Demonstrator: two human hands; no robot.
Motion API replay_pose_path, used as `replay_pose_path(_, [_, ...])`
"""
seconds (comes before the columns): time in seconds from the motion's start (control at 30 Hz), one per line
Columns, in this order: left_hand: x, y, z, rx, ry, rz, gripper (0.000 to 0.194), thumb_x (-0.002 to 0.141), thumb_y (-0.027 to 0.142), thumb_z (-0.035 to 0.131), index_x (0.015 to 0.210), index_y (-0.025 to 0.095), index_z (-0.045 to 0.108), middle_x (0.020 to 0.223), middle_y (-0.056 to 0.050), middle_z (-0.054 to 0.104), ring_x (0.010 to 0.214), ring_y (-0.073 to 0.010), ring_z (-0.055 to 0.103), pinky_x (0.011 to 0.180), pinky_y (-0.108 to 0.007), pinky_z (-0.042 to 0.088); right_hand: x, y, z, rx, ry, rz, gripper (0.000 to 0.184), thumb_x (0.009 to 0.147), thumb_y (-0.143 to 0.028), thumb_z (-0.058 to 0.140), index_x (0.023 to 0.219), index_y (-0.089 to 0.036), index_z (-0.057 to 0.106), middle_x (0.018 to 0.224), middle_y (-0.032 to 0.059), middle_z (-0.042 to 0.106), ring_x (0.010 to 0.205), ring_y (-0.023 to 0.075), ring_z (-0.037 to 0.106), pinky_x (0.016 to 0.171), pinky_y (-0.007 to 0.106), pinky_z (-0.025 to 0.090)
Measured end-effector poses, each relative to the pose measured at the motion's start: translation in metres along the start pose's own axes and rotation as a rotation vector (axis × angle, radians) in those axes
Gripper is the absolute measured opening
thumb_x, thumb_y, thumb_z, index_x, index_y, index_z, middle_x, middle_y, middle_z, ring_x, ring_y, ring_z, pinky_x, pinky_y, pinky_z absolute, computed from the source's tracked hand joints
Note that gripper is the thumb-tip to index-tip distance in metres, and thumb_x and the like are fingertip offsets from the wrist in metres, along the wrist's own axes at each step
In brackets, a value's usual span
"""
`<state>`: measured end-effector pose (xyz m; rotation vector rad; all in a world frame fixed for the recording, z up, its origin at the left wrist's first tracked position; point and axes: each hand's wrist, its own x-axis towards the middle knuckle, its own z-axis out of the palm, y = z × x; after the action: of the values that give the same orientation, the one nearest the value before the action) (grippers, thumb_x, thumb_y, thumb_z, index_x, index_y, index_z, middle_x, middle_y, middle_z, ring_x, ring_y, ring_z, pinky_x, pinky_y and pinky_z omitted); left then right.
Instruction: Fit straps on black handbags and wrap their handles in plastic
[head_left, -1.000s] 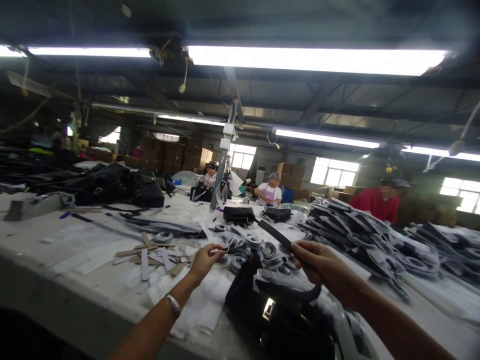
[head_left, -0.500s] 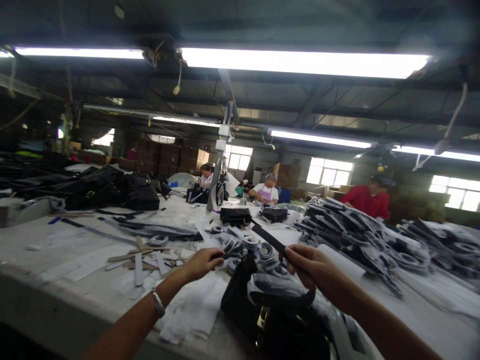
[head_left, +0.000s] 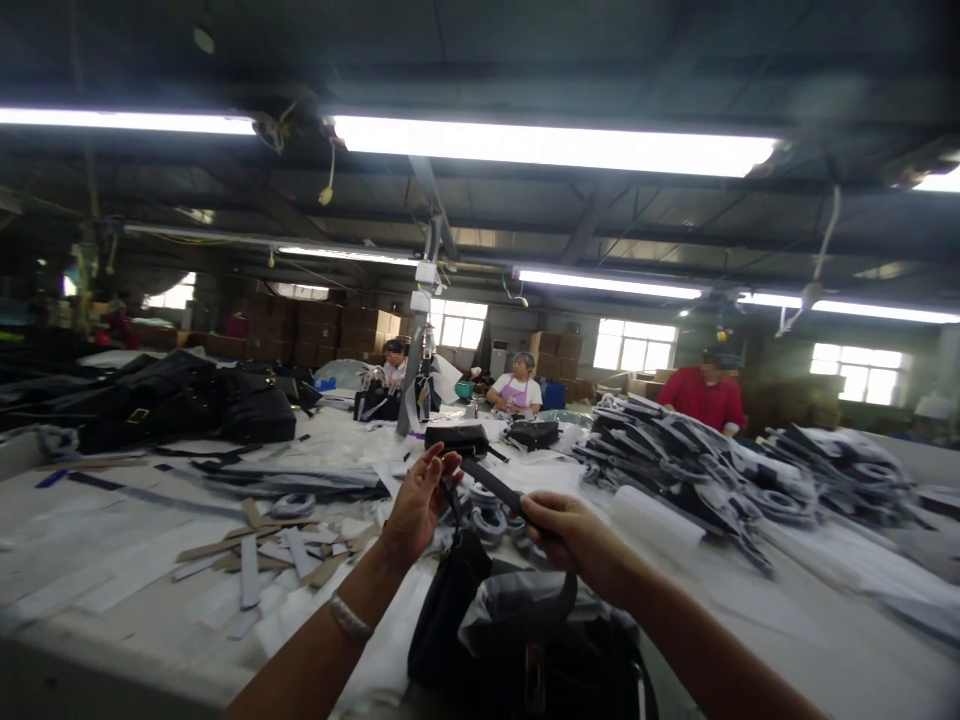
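Observation:
My right hand [head_left: 571, 535] is closed around a black strap [head_left: 491, 483] and holds it above the table. My left hand [head_left: 420, 500] is raised beside the strap's far end, its fingertips pinched on that end. Right below both hands sits a black handbag [head_left: 517, 640] with a gold clasp, partly wrapped in clear plastic. Rolled grey straps [head_left: 487, 520] lie on the table just behind the hands.
A long white worktable [head_left: 112, 600] carries cardboard and paper strips [head_left: 255, 550], black bags [head_left: 180, 400] at the left, and heaps of wrapped straps [head_left: 675, 450] at the right. Three other people work at the far end, by stacked cardboard boxes.
My left hand rose from the table up to the strap's end. My right hand drew in to the left with the strap. The view swung slightly right.

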<state>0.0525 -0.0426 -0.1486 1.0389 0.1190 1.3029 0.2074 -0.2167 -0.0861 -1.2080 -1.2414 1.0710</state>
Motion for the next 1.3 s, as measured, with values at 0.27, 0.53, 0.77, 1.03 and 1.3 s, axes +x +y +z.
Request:
replay_pose_path(0.27, [-0.016, 0.006, 0.021, -0.158, -0.044, -0.108, 0.057, 0.075, 0.038, 0.082, 0.125, 0.025, 0.058, 0.11, -0.004, 0.073, 0.089, -0.0151, 0.071, 0.07, -0.021, 0.057, 0.017, 0.023, -0.001, 0.083, 0.009, 0.082, 0.047, 0.065, -0.053, 0.081, 0.08, -0.015, 0.057, 0.057, -0.0069, 0.051, 0.036, -0.0003, 0.023, 0.037, 0.019, 0.008])
replay_pose_path(0.53, [-0.029, -0.009, 0.038, -0.159, -0.126, -0.223, 0.055, 0.066, 0.033, 0.089, 0.115, 0.023, 0.067, 0.104, -0.004, 0.075, 0.095, -0.0185, 0.07, 0.082, -0.026, 0.056, 0.04, 0.029, 0.014, 0.126, 0.008, 0.043, 0.053, 0.06, -0.059, 0.081, 0.076, -0.016, 0.055, 0.057, -0.0076, 0.05, 0.036, -0.0001, 0.023, 0.037, 0.019, 0.009])
replay_pose_path(0.77, [-0.022, 0.001, 0.034, -0.06, -0.112, -0.238, 0.035, 0.069, 0.035, 0.085, 0.098, 0.019, 0.075, 0.101, -0.005, 0.077, 0.086, -0.0168, 0.07, 0.08, -0.026, 0.053, 0.039, 0.025, 0.019, 0.035, 0.064, -0.031, 0.052, 0.078, -0.068, 0.063, 0.091, -0.017, 0.061, 0.07, -0.0004, 0.061, 0.05, 0.0074, 0.049, 0.048, 0.02, 0.039])
replay_pose_path(1.03, [-0.028, 0.011, 0.039, 0.177, -0.188, -0.134, 0.029, 0.069, 0.031, 0.085, 0.094, 0.018, 0.078, 0.095, -0.004, 0.079, 0.092, -0.0214, 0.069, 0.084, -0.029, 0.049, 0.041, -0.007, 0.016, -0.507, 0.281, -0.406, 0.049, 0.078, -0.052, 0.071, 0.119, -0.026, 0.065, 0.139, 0.0074, 0.055, 0.132, 0.0301, 0.044, 0.109, 0.041, 0.03])
replay_pose_path(1.3, [-0.032, 0.017, 0.051, 0.427, -0.231, -0.053, 0.026, 0.073, 0.033, 0.08, 0.093, 0.018, 0.077, 0.085, -0.003, 0.077, 0.082, -0.0206, 0.068, 0.074, -0.028, 0.049, 0.058, -0.054, 0.043, -0.671, 0.366, -0.655, 0.029, 0.08, -0.044, 0.07, 0.065, -0.02, 0.065, 0.071, 0.0061, 0.07, 0.085, 0.0277, 0.065, 0.086, 0.039, 0.043])
